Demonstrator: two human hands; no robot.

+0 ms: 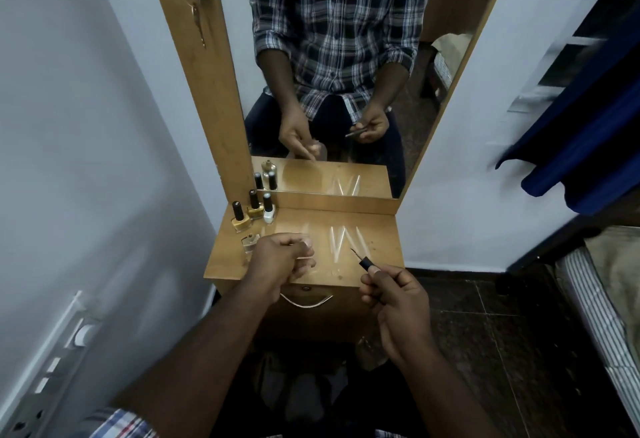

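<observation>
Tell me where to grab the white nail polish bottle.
Pinch the white bottle by its tall black cap, coming from above or the picture's right. It stands upright, and the gold bottle crowds its left side.

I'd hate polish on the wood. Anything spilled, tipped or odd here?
No spill shows. The clear bottle by the left hand stands uncapped; the right hand pinches a brush cap, bristles bare over the tabletop. White sticks lie loose, fanned.
</observation>
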